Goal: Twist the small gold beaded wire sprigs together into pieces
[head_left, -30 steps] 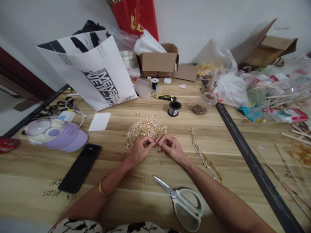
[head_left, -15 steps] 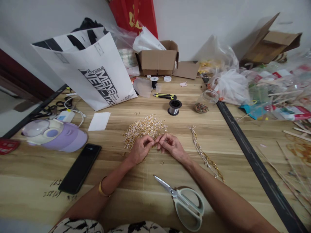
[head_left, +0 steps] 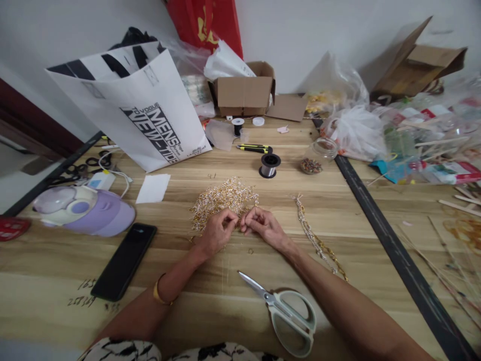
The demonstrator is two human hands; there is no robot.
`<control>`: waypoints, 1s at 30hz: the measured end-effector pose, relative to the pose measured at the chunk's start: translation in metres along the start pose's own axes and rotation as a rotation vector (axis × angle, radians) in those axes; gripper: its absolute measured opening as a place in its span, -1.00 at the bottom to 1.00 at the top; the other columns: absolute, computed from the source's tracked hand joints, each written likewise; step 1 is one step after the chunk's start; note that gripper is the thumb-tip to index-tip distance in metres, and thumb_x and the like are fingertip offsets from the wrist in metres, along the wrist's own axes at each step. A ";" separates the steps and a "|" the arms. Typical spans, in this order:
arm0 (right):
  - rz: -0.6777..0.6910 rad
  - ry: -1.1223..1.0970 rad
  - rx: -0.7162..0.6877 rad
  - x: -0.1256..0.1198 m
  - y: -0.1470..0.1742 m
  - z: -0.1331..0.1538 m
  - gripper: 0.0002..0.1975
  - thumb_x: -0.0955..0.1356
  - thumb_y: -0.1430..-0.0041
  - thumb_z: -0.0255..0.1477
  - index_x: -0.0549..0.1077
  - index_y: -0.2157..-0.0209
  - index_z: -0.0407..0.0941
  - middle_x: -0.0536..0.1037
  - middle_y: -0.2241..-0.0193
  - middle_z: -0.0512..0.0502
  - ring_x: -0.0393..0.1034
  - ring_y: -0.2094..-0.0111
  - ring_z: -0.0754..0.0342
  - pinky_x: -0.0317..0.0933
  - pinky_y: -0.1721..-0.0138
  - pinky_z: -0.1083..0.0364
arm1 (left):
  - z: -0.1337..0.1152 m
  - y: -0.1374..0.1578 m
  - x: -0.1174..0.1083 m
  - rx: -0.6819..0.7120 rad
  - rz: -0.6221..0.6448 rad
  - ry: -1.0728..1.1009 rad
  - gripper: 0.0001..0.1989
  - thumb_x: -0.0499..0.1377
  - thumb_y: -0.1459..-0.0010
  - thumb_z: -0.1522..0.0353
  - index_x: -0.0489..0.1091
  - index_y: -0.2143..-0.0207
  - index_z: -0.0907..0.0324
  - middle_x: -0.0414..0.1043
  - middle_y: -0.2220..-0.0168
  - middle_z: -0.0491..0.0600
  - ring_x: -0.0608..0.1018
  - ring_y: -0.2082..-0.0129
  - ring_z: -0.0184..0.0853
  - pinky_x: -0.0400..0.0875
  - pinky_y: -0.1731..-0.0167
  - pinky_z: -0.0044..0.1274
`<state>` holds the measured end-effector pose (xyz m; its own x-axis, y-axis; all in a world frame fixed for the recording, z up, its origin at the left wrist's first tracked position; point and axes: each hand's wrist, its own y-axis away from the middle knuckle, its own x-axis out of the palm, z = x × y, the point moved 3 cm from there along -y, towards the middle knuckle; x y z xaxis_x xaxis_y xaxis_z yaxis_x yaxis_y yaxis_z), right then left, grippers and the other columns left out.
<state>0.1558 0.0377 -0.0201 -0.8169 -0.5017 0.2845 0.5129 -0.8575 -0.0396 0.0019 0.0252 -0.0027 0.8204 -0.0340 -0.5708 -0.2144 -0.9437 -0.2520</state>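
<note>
My left hand [head_left: 219, 229] is closed in a pinch at the near edge of a heap of gold and silver chain links [head_left: 221, 198]. Facing it, my right hand [head_left: 264, 225] pinches too, fingertips almost meeting the left ones. Whatever lies between the fingers is too small to make out. On the bare wood just below the hands lies a small ring [head_left: 250, 251]. To the right, finished-looking strands of gold and silver chain [head_left: 317, 240] stretch across the table. Scissors with pale handles [head_left: 287, 311] rest near my right forearm, blades slightly apart.
A black phone [head_left: 124, 260] and a purple-and-white bottle [head_left: 90, 208] lie at left, below a white paper bag [head_left: 143, 110]. Beyond the heap are a wire spool [head_left: 269, 166], a yellow-black cutter [head_left: 254, 149] and a jar of beads [head_left: 317, 156]. Plastic bags [head_left: 356, 133] crowd the back right.
The hands stay in almost the same place; the right fingers have curled in slightly. Nothing else on the table has visibly moved.
</note>
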 end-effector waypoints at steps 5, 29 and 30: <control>0.003 0.001 -0.020 0.000 0.000 0.001 -0.70 0.39 -0.09 -0.20 0.35 0.45 -0.16 0.46 0.46 -0.04 0.40 0.40 0.14 0.35 0.34 0.12 | 0.001 -0.001 0.000 0.006 -0.006 -0.006 -0.89 0.08 -0.11 0.46 0.32 0.48 0.21 0.46 0.45 -0.05 0.49 0.41 -0.38 0.37 0.31 -0.54; 0.002 0.063 -0.040 0.000 0.001 0.003 -0.73 0.39 -0.12 -0.24 0.38 0.44 -0.17 0.47 0.47 -0.04 0.38 0.45 0.16 0.28 0.35 0.13 | 0.003 0.002 0.000 0.058 -0.032 -0.129 -0.87 0.06 -0.13 0.46 0.30 0.49 0.20 0.44 0.50 -0.08 0.47 0.47 -0.40 0.32 0.38 -0.57; 0.003 0.063 -0.039 0.000 0.001 0.003 -0.73 0.39 -0.12 -0.24 0.38 0.45 -0.17 0.47 0.47 -0.04 0.38 0.45 0.16 0.28 0.34 0.13 | 0.003 0.002 0.000 0.054 -0.032 -0.127 -0.87 0.06 -0.13 0.46 0.30 0.49 0.20 0.44 0.50 -0.07 0.47 0.47 -0.39 0.32 0.38 -0.57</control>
<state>0.1570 0.0371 -0.0173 -0.8312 -0.5091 0.2234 0.5053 -0.8594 -0.0781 -0.0005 0.0239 -0.0055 0.7546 0.0410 -0.6549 -0.2203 -0.9243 -0.3117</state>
